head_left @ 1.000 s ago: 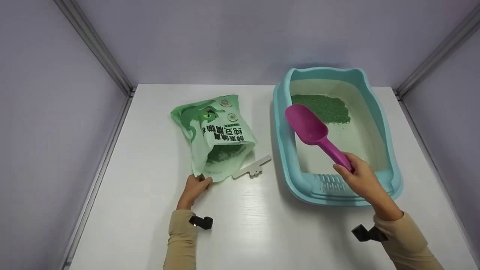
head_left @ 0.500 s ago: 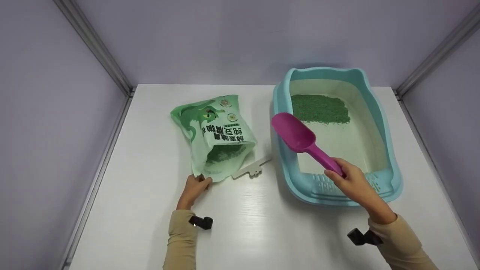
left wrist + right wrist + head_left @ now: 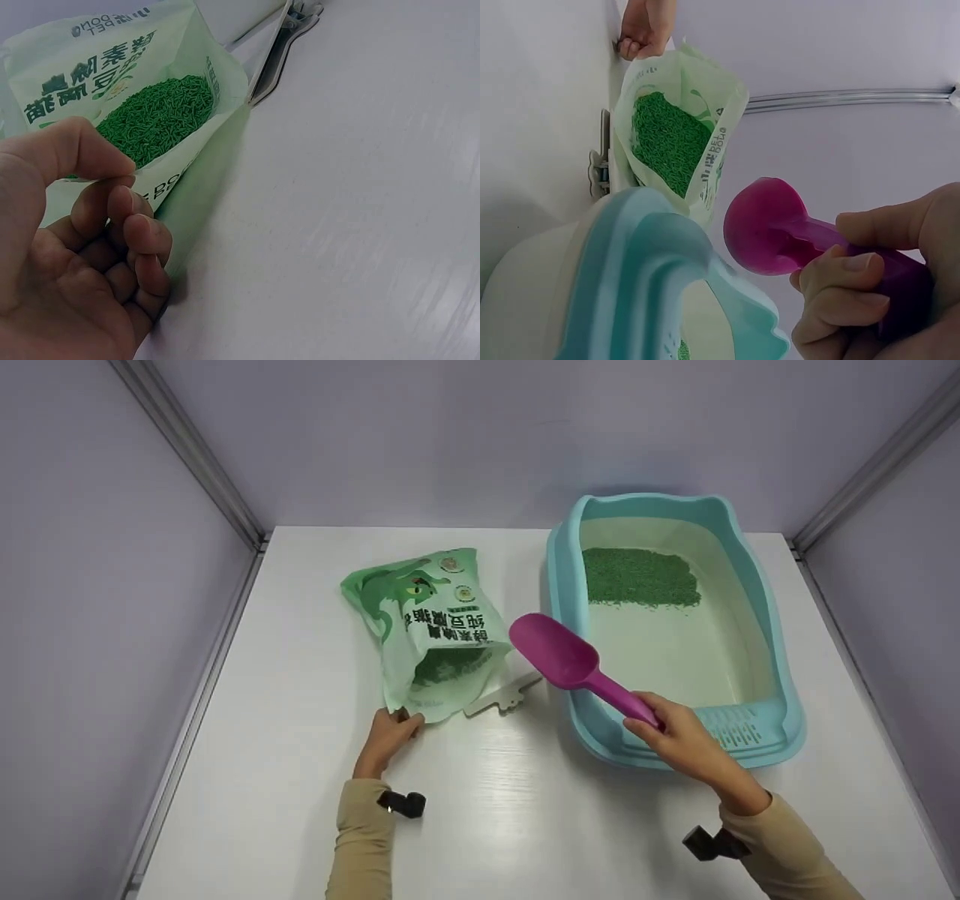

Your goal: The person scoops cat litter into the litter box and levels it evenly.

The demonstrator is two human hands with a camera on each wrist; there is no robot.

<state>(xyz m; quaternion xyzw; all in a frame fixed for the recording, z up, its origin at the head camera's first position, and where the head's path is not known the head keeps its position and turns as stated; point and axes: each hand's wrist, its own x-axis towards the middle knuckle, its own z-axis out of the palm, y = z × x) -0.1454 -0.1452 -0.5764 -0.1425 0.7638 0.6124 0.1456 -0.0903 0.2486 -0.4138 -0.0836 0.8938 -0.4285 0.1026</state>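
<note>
My left hand [image 3: 388, 741] pinches the near lip of a green cat litter bag [image 3: 442, 615], which lies on the table with its mouth held open toward me. Green litter pellets [image 3: 161, 116] show inside it in the left wrist view. The handle of a magenta scoop [image 3: 559, 652] is gripped in my right hand [image 3: 686, 742]. In the head view the scoop's bowl appears over the left rim of the blue litter box [image 3: 776, 660], close to the bag's mouth, and no litter shows in it. A patch of green litter [image 3: 641, 577] lies at the box's far end.
A pale bag clip [image 3: 504, 697] lies on the white table [image 3: 480, 817] between the bag and the litter box. Grey-violet walls [image 3: 480, 442] enclose the table at the back and both sides.
My right hand has carried the scoop left and toward me, from over the litter box to near the bag's mouth. The left hand and the bag have stayed in place.
</note>
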